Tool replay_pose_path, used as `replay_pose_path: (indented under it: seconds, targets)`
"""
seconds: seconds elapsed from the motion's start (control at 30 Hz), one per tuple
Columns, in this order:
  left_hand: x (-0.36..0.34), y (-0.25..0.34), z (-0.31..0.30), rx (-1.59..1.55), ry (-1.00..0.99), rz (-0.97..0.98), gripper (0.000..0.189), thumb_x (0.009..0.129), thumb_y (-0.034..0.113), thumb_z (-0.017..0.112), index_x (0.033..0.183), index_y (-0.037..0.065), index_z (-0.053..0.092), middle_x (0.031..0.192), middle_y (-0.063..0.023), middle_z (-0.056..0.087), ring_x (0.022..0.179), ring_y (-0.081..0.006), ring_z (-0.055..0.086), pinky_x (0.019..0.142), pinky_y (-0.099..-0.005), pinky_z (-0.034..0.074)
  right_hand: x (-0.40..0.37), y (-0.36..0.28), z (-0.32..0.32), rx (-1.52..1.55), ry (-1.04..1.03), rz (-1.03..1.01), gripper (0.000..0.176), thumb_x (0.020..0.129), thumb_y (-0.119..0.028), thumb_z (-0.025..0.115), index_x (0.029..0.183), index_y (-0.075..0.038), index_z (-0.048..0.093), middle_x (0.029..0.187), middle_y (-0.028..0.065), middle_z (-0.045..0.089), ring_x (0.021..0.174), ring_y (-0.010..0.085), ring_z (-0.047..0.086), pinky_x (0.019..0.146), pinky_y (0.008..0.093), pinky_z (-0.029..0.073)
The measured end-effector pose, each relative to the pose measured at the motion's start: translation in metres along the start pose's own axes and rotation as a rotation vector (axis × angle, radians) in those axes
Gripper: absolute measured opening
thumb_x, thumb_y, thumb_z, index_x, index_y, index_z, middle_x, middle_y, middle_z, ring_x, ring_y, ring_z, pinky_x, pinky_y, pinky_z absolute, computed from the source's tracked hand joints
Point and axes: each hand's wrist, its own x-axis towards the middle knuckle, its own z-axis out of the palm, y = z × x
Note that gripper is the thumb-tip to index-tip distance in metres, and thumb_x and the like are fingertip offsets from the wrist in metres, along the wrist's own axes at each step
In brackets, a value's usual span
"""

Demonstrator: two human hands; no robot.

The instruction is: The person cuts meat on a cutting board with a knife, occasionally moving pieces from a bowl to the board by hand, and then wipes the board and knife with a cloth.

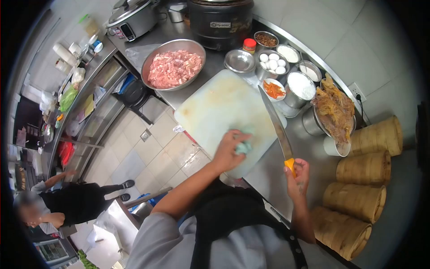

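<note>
My left hand (pixel 227 151) is closed on a crumpled pale green cloth (pixel 243 147), pressed onto the white cutting board (pixel 210 105). The board is stained yellowish over its upper part. My right hand (pixel 297 180) grips the yellow handle of a long knife (pixel 278 129). Its blade points away from me along the board's right edge, near the small bowls. Past the board's far left corner stands a large metal bowl (pixel 202 58) of cut raw pinkish meat (pixel 174 69).
Right of the board are eggs (pixel 272 62), a bowl of orange strips (pixel 273 89), a container of white powder (pixel 301 86) and brown meat pieces (pixel 333 107). Bamboo steamers (pixel 354 197) line the right side. A black pot (pixel 220 22) stands behind. Another person (pixel 74 204) is at left.
</note>
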Motion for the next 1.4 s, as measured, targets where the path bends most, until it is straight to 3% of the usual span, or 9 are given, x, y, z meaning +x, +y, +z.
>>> replay_pose_path:
  seconds: [0.07, 0.3, 0.43, 0.67, 0.83, 1.03, 1.17, 1.27, 1.4]
  targets:
    - [-0.002, -0.021, 0.025, 0.793, -0.430, 0.219, 0.057, 0.072, 0.012, 0.074, 0.127, 0.023, 0.063, 0.136, -0.0086, 0.049, 0.127, -0.0303, 0.045, 0.105, -0.0524, 0.037, -0.003, -0.003, -0.005, -0.002, 0.050, -0.021, 0.043, 0.093, 0.001, 0.065, 0.127, -0.002, 0.040, 0.106, 0.0117, 0.065, 0.093, 0.0125, 0.060, 0.083, 0.0240, 0.048]
    - [0.062, -0.068, 0.010, 0.943, -0.608, 0.297, 0.050, 0.074, 0.016, 0.075, 0.122, 0.028, 0.067, 0.138, -0.0063, 0.050, 0.126, -0.0306, 0.046, 0.099, -0.0527, 0.039, -0.027, 0.006, -0.025, -0.030, 0.210, 0.027, 0.040, 0.094, 0.003, 0.062, 0.126, -0.003, 0.040, 0.105, 0.0102, 0.064, 0.093, 0.0111, 0.058, 0.083, 0.0243, 0.047]
    - [0.132, -0.103, -0.026, 1.148, -0.343, 0.126, 0.045, 0.074, 0.015, 0.074, 0.117, 0.027, 0.070, 0.138, -0.0074, 0.051, 0.126, -0.0309, 0.046, 0.098, -0.0527, 0.040, -0.039, 0.000, -0.021, -0.036, 0.245, 0.013, 0.038, 0.095, 0.002, 0.062, 0.125, -0.003, 0.040, 0.104, 0.0090, 0.064, 0.092, 0.0103, 0.058, 0.081, 0.0235, 0.046]
    - [0.170, -0.103, -0.064, 1.165, -0.093, 0.208, 0.029, 0.088, 0.013, 0.059, 0.115, 0.019, 0.070, 0.122, -0.0097, 0.056, 0.117, -0.0366, 0.052, 0.098, -0.0544, 0.046, -0.056, 0.005, -0.025, -0.129, 0.258, 0.020, 0.037, 0.096, 0.000, 0.061, 0.125, -0.005, 0.040, 0.096, 0.0054, 0.061, 0.081, 0.0070, 0.053, 0.071, 0.0212, 0.042]
    - [0.186, -0.120, -0.087, 1.369, 0.059, -0.158, 0.015, 0.089, 0.016, 0.061, 0.102, 0.013, 0.069, 0.111, -0.0122, 0.057, 0.101, -0.0336, 0.064, 0.075, -0.0417, 0.059, -0.062, -0.006, -0.030, -0.218, 0.262, -0.003, 0.037, 0.096, -0.001, 0.061, 0.126, -0.005, 0.039, 0.093, 0.0051, 0.061, 0.079, 0.0072, 0.053, 0.071, 0.0210, 0.041]
    - [0.122, -0.090, -0.200, 1.550, -0.160, -0.516, 0.020, 0.085, 0.025, 0.068, 0.095, 0.009, 0.075, 0.098, -0.0143, 0.072, 0.094, -0.0284, 0.072, 0.078, -0.0400, 0.058, -0.068, 0.015, -0.040, -0.108, 0.288, 0.046, 0.038, 0.096, 0.000, 0.061, 0.126, -0.004, 0.039, 0.097, 0.0073, 0.063, 0.084, 0.0087, 0.056, 0.076, 0.0217, 0.043]
    - [0.063, -0.013, -0.280, 1.455, 0.031, -0.751, 0.029, 0.084, 0.031, 0.071, 0.095, 0.005, 0.073, 0.090, -0.0180, 0.072, 0.090, -0.0375, 0.070, 0.077, -0.0470, 0.056, -0.058, 0.018, -0.041, -0.062, 0.260, 0.106, 0.037, 0.095, 0.002, 0.061, 0.125, -0.004, 0.040, 0.101, 0.0079, 0.063, 0.090, 0.0100, 0.057, 0.082, 0.0237, 0.045]
    - [0.013, 0.018, -0.293, 1.364, 0.679, -0.485, 0.032, 0.082, 0.026, 0.069, 0.108, 0.007, 0.068, 0.094, -0.0208, 0.073, 0.090, -0.0390, 0.070, 0.078, -0.0492, 0.055, -0.041, 0.015, -0.032, -0.035, 0.193, 0.061, 0.036, 0.095, 0.002, 0.061, 0.124, -0.004, 0.041, 0.102, 0.0079, 0.062, 0.093, 0.0108, 0.058, 0.085, 0.0242, 0.045]
    - [-0.037, -0.077, -0.337, 1.284, 0.453, -0.625, 0.029, 0.084, 0.022, 0.065, 0.110, 0.010, 0.068, 0.094, -0.0215, 0.072, 0.090, -0.0418, 0.069, 0.079, -0.0509, 0.054, -0.018, 0.018, -0.021, -0.034, 0.070, -0.034, 0.035, 0.095, 0.001, 0.061, 0.124, -0.003, 0.042, 0.105, 0.0083, 0.061, 0.094, 0.0118, 0.058, 0.086, 0.0243, 0.045]
